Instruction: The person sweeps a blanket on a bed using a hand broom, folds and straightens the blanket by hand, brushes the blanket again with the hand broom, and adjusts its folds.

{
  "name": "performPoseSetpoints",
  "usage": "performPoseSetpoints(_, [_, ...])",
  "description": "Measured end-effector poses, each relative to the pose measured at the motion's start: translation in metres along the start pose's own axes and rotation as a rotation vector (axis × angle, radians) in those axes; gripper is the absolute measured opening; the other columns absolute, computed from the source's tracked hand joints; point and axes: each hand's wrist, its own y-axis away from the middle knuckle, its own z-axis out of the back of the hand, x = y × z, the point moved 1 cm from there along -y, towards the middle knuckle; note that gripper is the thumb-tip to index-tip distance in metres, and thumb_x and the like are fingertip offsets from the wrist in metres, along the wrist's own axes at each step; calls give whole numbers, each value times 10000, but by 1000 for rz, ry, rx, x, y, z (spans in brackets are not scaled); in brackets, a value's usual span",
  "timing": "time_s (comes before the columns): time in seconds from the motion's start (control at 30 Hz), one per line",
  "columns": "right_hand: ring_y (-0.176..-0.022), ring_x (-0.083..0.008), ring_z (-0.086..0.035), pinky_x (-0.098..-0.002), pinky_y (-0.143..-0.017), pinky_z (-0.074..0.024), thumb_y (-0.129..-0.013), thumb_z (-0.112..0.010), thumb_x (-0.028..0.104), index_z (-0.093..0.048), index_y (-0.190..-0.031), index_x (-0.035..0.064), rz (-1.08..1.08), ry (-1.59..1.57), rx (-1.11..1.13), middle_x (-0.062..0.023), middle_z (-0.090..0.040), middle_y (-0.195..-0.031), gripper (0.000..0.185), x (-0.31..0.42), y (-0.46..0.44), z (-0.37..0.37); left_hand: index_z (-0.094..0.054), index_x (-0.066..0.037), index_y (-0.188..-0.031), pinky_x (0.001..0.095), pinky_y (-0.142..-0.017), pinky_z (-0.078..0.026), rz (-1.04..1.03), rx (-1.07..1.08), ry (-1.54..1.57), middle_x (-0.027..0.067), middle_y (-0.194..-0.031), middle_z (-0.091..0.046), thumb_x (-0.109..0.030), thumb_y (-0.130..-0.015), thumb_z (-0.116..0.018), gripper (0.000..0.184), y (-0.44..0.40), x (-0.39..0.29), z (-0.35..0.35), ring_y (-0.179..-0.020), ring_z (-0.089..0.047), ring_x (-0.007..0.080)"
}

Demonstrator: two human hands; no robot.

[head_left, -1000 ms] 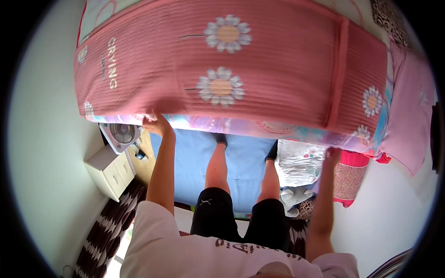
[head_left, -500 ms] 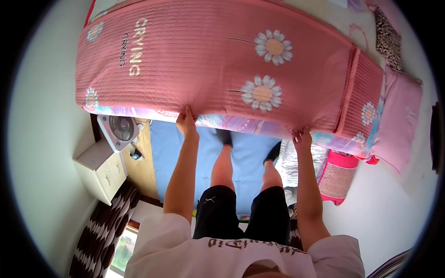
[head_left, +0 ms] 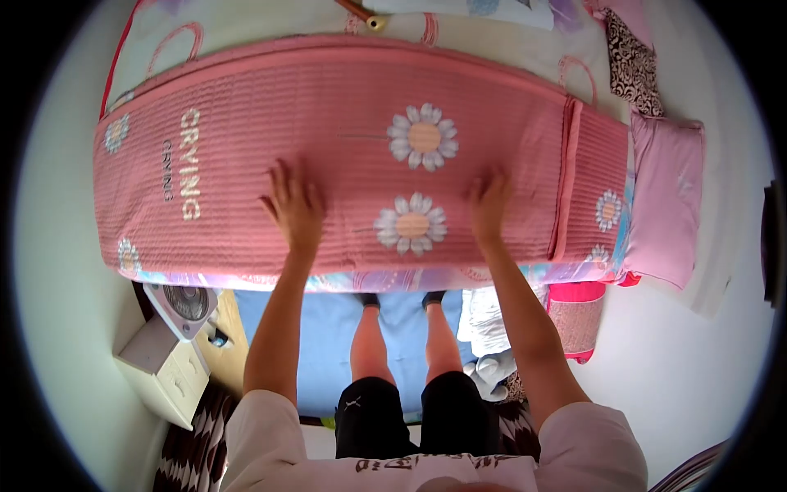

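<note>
A pink quilted cover [head_left: 352,107] with daisies and the word CRYING lies folded lengthwise along the near side of the bed. My left hand [head_left: 297,209] rests on it with spread fingers, between the lettering and the daisies. Right of the daisies, my right hand [head_left: 491,203] is over the cover, slightly blurred, its fingers apart and nothing held. Under the cover's near edge shows a strip of patterned purple and blue bedding [head_left: 369,280].
A pink pillow [head_left: 666,197] is at the bed's right end, beside a dark patterned cloth [head_left: 633,70]. Below left are a fan [head_left: 184,303] and a white drawer cabinet [head_left: 168,373]. Blue matting [head_left: 324,353] lies under my feet; a red patterned bundle [head_left: 576,316] sits to the right.
Both hands have let go of the cover's near edge and moved forward onto its top. More of the bed beyond the cover now shows, and my feet are closer together.
</note>
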Motion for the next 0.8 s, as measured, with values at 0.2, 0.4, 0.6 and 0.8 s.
performPoseSetpoints(0.2, [-1126,-454,-520,-522,-939,-458,-922,-643,221,-447,-1350,-13,346,-261,188,-276,-522,-1255,526,98,-120,-28,-280,-228,-1582,561,-1215,-57,172,-54,-101,49,-1668,-181,-303,-994,-382,601,-20,5,-35,-1535,-156,275])
performPoseSetpoints(0.4, [-1122,-482,-554,-529,-926,-485,-897,-683,311,-470,-1321,-56,486,-404,182,-303,-525,-1257,600,199,-237,-116,-311,-210,-1572,579,-1206,-63,163,-63,-105,71,-1663,-195,-293,-932,-391,651,-23,13,-44,-1529,-174,297])
performPoseSetpoints(0.6, [-981,-313,-696,-424,-869,-556,-827,-741,466,-548,-1298,-30,125,-265,716,-238,-687,-1123,711,264,-328,-175,-303,-198,-1575,572,-1210,-37,159,-67,-103,69,-1665,-189,-295,-929,-358,656,-26,20,-54,-1532,-157,305])
performPoseSetpoints(0.8, [-491,-167,-540,-324,-455,-386,-964,-595,399,-701,-858,16,198,-773,1039,-52,-604,-605,412,307,-299,-203,-271,-203,-1587,581,-1207,-48,133,-96,-132,60,-1666,-185,-304,-928,-373,673,-21,15,-54,-1537,-140,298])
